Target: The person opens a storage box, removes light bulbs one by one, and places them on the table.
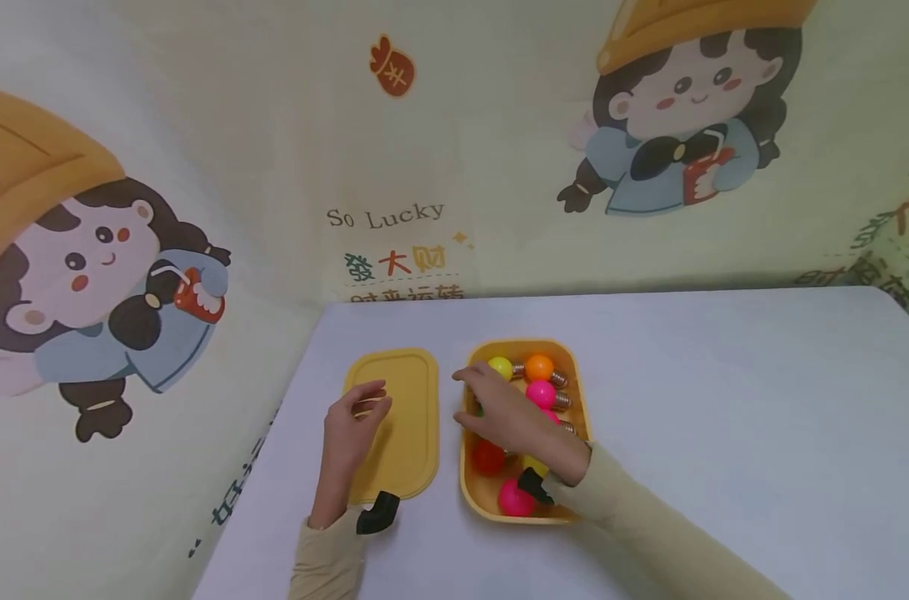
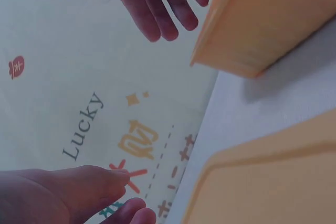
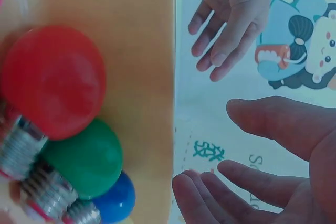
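Note:
My left hand [image 1: 352,427] hovers over a flat yellow lid-like tray [image 1: 409,400], its fingers loosely bent and nothing between them. Above the left side of a deeper yellow box [image 1: 467,487] is my right hand [image 1: 510,412], empty, with thumb and fingers spread apart. Colourful light bulbs with silver screw bases lie in the box: an orange bulb [image 1: 539,367], a yellow bulb [image 1: 501,367], pink ones and a red bulb [image 3: 55,82]. The right wrist view adds a green bulb [image 3: 86,158] and a blue bulb [image 3: 116,199]. My right hand and forearm hide part of the contents.
Both containers stand side by side on a white table [image 1: 724,417], with a narrow strip between them. A cloth wall [image 1: 514,167] printed with cartoon figures rises behind and to the left. Black wrist straps [image 1: 379,512] show at the sleeves.

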Available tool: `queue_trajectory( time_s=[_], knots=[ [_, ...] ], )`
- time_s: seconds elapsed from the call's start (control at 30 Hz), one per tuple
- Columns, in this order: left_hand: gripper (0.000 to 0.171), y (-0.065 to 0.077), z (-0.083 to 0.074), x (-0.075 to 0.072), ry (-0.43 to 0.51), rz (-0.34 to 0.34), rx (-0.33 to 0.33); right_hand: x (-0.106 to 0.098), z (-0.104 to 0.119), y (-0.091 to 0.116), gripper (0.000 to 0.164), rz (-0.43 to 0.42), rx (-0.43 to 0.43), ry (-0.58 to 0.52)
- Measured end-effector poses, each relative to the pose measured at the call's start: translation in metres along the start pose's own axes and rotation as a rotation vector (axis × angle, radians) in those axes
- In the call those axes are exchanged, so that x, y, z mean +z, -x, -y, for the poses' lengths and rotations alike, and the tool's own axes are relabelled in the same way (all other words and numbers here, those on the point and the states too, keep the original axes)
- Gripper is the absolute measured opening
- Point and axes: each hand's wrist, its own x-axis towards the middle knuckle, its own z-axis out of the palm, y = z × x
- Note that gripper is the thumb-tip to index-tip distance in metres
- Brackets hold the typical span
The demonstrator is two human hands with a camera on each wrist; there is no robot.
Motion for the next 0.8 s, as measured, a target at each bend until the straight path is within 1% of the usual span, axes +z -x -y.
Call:
queue_trajectory(
  time_s=[0.13,0.2,0.23,0.33,0.47,0.63,0.8],
  knots=[
    [0.032,0.002,-0.008,0.007,0.025,0.023,0.042,-0.005,-0.008,0.005,0.052,-0.014,-0.011,-0.009],
    [0.032,0.004,-0.012,0.009,0.040,0.044,0.053,-0.007,-0.012,0.007,0.052,-0.015,-0.023,-0.009],
    [0.032,0.006,-0.013,0.010,0.048,0.050,0.057,-0.007,-0.014,0.008,0.052,-0.013,-0.027,-0.010],
    [0.032,0.010,-0.017,0.013,0.070,0.063,0.040,-0.009,-0.018,0.010,0.052,0.007,-0.043,-0.006],
    [0.031,0.014,-0.018,0.019,0.100,0.081,0.025,-0.013,-0.023,0.014,0.052,0.017,-0.032,0.010],
    [0.031,0.015,-0.024,0.031,0.129,0.138,0.050,-0.025,-0.028,0.020,0.050,-0.015,-0.006,0.030],
    [0.028,0.015,-0.031,0.041,0.148,0.162,0.055,-0.037,-0.029,0.023,0.051,-0.028,0.024,0.044]
  ],
)
